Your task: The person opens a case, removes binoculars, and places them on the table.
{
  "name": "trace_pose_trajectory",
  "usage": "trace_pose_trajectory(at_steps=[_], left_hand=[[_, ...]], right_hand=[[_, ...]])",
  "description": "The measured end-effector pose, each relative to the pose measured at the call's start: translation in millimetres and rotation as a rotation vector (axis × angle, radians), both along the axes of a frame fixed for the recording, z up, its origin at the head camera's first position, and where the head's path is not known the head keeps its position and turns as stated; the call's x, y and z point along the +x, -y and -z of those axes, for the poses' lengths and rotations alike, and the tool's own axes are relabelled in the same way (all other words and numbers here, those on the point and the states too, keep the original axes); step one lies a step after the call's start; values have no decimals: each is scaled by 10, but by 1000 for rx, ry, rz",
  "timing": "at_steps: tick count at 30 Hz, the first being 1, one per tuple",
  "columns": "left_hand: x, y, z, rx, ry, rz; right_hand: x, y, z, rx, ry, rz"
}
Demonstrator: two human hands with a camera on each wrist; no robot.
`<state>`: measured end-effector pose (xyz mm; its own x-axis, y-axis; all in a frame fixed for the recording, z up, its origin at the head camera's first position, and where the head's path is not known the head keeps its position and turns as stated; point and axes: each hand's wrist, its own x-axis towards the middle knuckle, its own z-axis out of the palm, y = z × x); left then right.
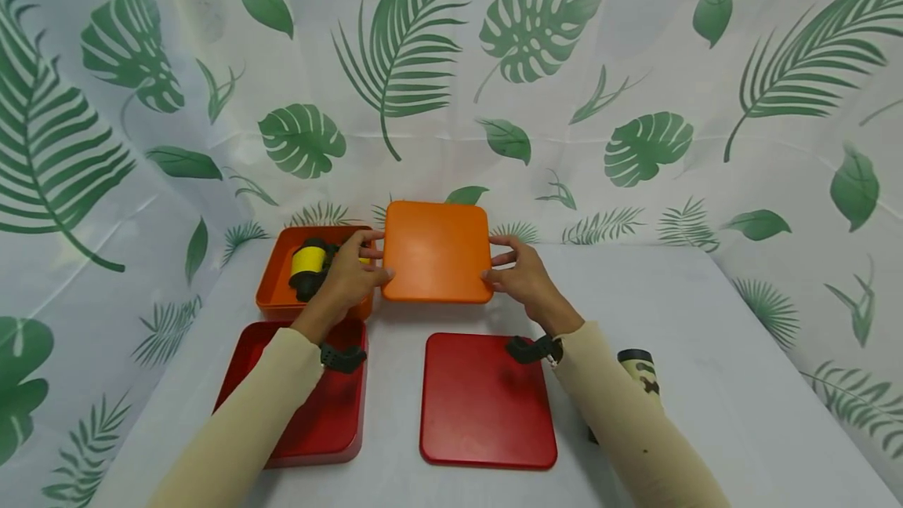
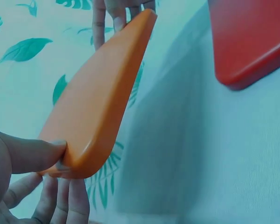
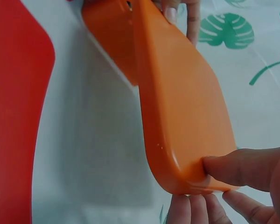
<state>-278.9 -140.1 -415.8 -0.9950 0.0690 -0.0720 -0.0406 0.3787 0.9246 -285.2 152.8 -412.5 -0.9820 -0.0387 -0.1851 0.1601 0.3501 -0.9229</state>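
Both hands hold a flat orange lid (image 1: pixel 437 251) with rounded corners, raised above the white table. On its left edge, my left hand (image 1: pixel 350 269) pinches it with the thumb on the upper face and the fingers beneath. My right hand (image 1: pixel 524 274) grips the opposite edge the same way, as the right wrist view shows with the thumb (image 3: pixel 238 167) on top. Just left of the lid stands an open orange box (image 1: pixel 271 292). Inside it lies a black and yellow item (image 1: pixel 308 260) resembling binoculars, partly hidden by the left hand.
In front of the orange box is an open red box (image 1: pixel 356 422), partly covered by the left sleeve. A red lid (image 1: pixel 487 406) lies flat at the table's near middle. Beside the right forearm, a camouflage-patterned cylinder (image 1: pixel 640 371) is partly hidden. A leaf-print curtain (image 1: pixel 437 155) hangs behind the table.
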Motion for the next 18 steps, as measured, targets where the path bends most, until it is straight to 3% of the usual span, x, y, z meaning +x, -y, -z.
trace_pose_trajectory(at_steps=[8,18], left_hand=[[-35,-240,42,-32,34,-4],[-67,-455,127,-158,98,-8]], right_hand=[[12,-139,92,79,29,23],[8,-234,193,188,89,23]])
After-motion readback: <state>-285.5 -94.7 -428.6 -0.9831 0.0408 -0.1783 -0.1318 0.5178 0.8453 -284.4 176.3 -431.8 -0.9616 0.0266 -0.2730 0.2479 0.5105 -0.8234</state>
